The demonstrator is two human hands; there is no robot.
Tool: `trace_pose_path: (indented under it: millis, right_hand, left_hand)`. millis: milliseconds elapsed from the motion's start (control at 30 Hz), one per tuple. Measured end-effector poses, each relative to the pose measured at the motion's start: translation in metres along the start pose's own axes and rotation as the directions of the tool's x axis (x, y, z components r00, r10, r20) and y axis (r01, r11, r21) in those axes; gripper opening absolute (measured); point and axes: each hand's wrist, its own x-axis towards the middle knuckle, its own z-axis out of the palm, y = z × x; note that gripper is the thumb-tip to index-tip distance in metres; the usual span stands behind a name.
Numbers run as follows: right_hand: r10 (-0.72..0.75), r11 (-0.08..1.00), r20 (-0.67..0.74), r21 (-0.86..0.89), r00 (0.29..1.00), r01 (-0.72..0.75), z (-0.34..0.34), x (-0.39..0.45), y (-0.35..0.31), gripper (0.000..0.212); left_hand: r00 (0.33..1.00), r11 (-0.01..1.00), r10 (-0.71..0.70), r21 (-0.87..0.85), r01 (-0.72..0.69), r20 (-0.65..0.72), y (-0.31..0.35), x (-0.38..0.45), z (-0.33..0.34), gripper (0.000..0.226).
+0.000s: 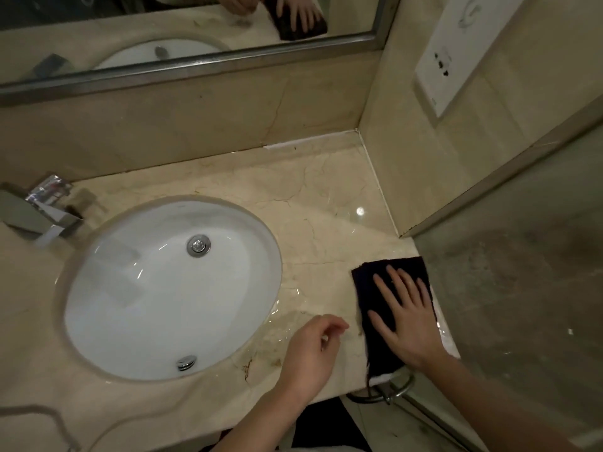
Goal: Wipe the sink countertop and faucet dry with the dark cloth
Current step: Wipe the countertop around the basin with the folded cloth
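Right hand (404,314) pressing flat, fingers spread, on dark cloth (368,282) at surface (326,197) edge; left hand (313,347) hovering beside it, loosely curled, holding nothing.

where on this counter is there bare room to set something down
The widest bare patch of counter lies behind the basin, up to the back wall and right corner. The front right is crowded: the right hand presses the cloth flat, and the left hand hovers beside it. The faucet fills the far left.
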Motion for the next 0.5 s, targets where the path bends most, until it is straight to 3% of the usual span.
trace_pose_path:
  millis: [100,200,333,500]
  right_hand:
    - [0.158,0.987,-0.040,-0.026,0.987,-0.160,0.002,0.024,-0.015,0.070]
    - [0.235,0.972,-0.093,-0.009,0.968,-0.237,0.015,0.037,-0.059,0.067]
    - [0.120,0.993,-0.130,0.032,0.984,-0.117,0.036,0.041,-0.144,0.059]
    - [-0.060,0.996,-0.095,0.060,0.994,0.066,0.047,0.053,-0.214,0.041]
  left_hand:
    - [0.999,0.999,-0.041,-0.006,0.040,-0.012,-0.012,-0.020,-0.012,0.028]
    - [0.986,0.993,-0.117,-0.044,0.112,-0.121,-0.026,-0.032,-0.026,0.029]
    - [0.938,0.977,-0.209,-0.096,0.190,-0.276,-0.046,-0.033,-0.044,0.032]
    - [0.908,0.984,-0.160,0.009,0.177,-0.386,-0.055,-0.028,-0.064,0.035]
